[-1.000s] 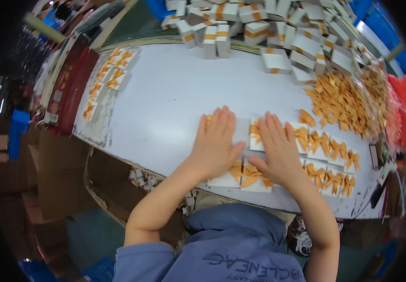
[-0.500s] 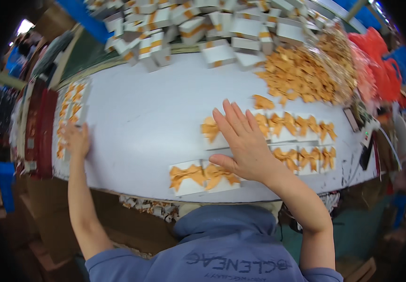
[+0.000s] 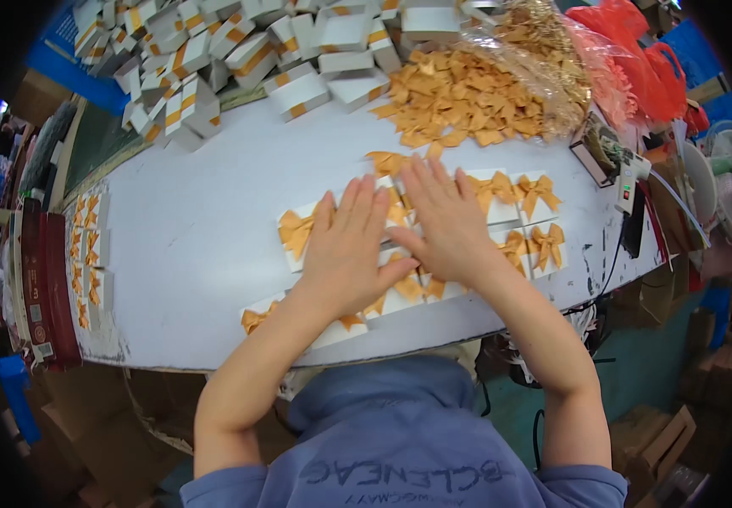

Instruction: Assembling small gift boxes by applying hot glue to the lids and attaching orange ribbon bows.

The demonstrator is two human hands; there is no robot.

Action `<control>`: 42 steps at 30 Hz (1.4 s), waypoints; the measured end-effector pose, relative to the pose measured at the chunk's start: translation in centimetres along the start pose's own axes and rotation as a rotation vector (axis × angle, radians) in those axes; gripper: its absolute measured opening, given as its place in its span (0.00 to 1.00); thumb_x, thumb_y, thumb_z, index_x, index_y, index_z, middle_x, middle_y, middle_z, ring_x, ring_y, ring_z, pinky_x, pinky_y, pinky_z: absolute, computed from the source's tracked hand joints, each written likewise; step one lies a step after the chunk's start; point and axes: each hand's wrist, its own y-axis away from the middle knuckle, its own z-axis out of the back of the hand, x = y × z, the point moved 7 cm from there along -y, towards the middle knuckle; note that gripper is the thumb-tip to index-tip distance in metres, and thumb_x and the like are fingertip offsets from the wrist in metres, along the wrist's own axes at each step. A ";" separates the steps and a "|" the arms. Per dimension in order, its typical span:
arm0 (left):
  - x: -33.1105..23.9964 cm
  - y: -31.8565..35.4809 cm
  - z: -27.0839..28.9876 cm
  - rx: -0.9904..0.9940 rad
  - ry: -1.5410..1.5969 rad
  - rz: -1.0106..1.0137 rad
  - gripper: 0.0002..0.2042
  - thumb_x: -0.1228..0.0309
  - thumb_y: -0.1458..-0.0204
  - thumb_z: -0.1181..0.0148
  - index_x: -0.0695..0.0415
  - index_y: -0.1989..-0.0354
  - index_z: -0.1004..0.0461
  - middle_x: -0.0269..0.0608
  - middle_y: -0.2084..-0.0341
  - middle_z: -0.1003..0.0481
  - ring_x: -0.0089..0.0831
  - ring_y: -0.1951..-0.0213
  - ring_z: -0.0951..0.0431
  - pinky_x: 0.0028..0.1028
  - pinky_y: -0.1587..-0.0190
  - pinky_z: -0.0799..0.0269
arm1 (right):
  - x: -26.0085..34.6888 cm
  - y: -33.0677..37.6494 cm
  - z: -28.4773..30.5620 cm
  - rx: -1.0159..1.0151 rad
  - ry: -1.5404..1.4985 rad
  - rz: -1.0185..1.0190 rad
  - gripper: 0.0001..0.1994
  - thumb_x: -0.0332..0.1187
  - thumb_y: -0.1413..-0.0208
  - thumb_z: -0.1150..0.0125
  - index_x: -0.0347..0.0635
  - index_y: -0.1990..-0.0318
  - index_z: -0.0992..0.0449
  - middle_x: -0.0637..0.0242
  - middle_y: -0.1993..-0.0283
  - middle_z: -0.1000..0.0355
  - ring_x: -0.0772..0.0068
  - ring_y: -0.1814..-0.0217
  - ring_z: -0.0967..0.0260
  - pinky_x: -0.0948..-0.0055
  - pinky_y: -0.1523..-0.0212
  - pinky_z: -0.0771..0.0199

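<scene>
My left hand (image 3: 347, 250) and my right hand (image 3: 440, 222) lie flat, fingers spread, side by side on two rows of small white boxes with orange ribbon bows (image 3: 525, 222) near the front edge of the white table (image 3: 196, 245). Each palm presses down on the boxes beneath it; neither hand grips anything. One bowed box (image 3: 296, 230) shows just left of my left hand. Another (image 3: 256, 315) pokes out under my left wrist.
A heap of loose orange bows (image 3: 459, 97) lies behind the hands. White boxes with orange bands (image 3: 239, 59) are piled at the back. More bowed boxes (image 3: 88, 254) line the left edge. A glue gun (image 3: 629, 182) and red plastic bags (image 3: 637, 68) sit at the right.
My left hand has come back from the row at the table's far left and now lies flat beside my right hand on the boxes. The view has shifted slightly.
</scene>
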 end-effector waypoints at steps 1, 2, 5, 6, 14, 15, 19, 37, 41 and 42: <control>0.2 -0.1 -0.6 0.063 -0.002 0.020 0.43 0.45 0.57 0.46 0.66 0.39 0.50 0.57 0.38 0.52 0.47 0.35 0.55 0.50 0.38 0.63 | -0.1 0.1 0.5 -0.079 -0.035 0.016 0.35 0.49 0.50 0.46 0.34 0.40 0.45 0.46 0.36 0.52 0.50 0.33 0.56 0.49 0.37 0.58; -0.1 0.2 -0.2 0.072 0.001 0.003 0.43 0.45 0.57 0.46 0.66 0.39 0.50 0.57 0.38 0.52 0.47 0.35 0.55 0.50 0.38 0.63 | 0.0 0.3 0.8 -0.080 -0.035 -0.003 0.35 0.49 0.50 0.46 0.34 0.40 0.45 0.46 0.36 0.52 0.50 0.33 0.56 0.49 0.37 0.58; 0.4 0.1 0.6 0.139 -0.063 0.037 0.43 0.46 0.56 0.46 0.65 0.38 0.52 0.57 0.38 0.53 0.47 0.35 0.55 0.49 0.38 0.64 | -1.7 -0.3 3.3 -0.162 -0.143 -0.005 0.34 0.49 0.48 0.48 0.35 0.39 0.47 0.47 0.36 0.51 0.50 0.32 0.56 0.50 0.37 0.58; 0.1 0.2 2.7 0.037 -0.078 0.038 0.43 0.46 0.55 0.47 0.65 0.38 0.52 0.57 0.38 0.54 0.47 0.35 0.56 0.49 0.38 0.65 | -3.1 0.1 5.5 -0.226 -0.048 -0.059 0.34 0.49 0.48 0.49 0.35 0.39 0.47 0.48 0.35 0.52 0.50 0.32 0.57 0.49 0.37 0.59; 0.8 2.2 0.8 0.140 -0.072 0.092 0.37 0.55 0.54 0.44 0.59 0.38 0.49 0.53 0.37 0.53 0.49 0.36 0.55 0.50 0.38 0.66 | -7.9 2.9 3.0 -0.012 0.083 -0.177 0.37 0.54 0.47 0.53 0.39 0.36 0.52 0.50 0.33 0.57 0.53 0.30 0.64 0.50 0.36 0.64; 0.8 2.0 1.5 0.141 -0.073 0.093 0.37 0.55 0.54 0.44 0.59 0.38 0.49 0.53 0.37 0.53 0.49 0.36 0.55 0.50 0.38 0.66 | -7.9 2.7 3.8 -0.012 0.082 -0.176 0.37 0.54 0.47 0.53 0.39 0.36 0.52 0.50 0.33 0.57 0.53 0.30 0.64 0.50 0.36 0.64; 0.9 3.4 3.2 0.014 -0.111 0.124 0.34 0.55 0.51 0.47 0.60 0.38 0.49 0.53 0.37 0.52 0.49 0.36 0.56 0.50 0.38 0.66 | -7.0 4.7 3.8 -0.116 0.081 -0.149 0.37 0.54 0.47 0.53 0.38 0.36 0.52 0.50 0.33 0.57 0.53 0.30 0.63 0.50 0.35 0.64; 3.1 7.2 5.2 -0.052 -0.153 0.209 0.39 0.55 0.55 0.44 0.62 0.37 0.52 0.56 0.37 0.56 0.51 0.35 0.57 0.51 0.38 0.67 | -7.5 7.2 7.4 -0.164 0.042 -0.147 0.40 0.50 0.56 0.41 0.41 0.37 0.48 0.53 0.33 0.55 0.52 0.30 0.61 0.52 0.36 0.61; -2.5 2.9 6.3 -0.085 -0.109 -0.001 0.43 0.49 0.58 0.43 0.66 0.39 0.51 0.58 0.38 0.53 0.51 0.36 0.55 0.52 0.39 0.64 | 0.5 6.3 6.5 -0.199 -0.062 0.164 0.44 0.56 0.61 0.39 0.39 0.39 0.45 0.55 0.34 0.52 0.60 0.30 0.60 0.54 0.34 0.64; -4.0 2.6 5.1 -0.022 -0.115 -0.077 0.46 0.46 0.61 0.42 0.67 0.39 0.50 0.58 0.38 0.52 0.50 0.36 0.54 0.52 0.39 0.63 | 1.4 6.2 5.5 -0.164 -0.042 0.240 0.43 0.59 0.58 0.45 0.37 0.39 0.46 0.53 0.34 0.52 0.58 0.30 0.61 0.53 0.34 0.67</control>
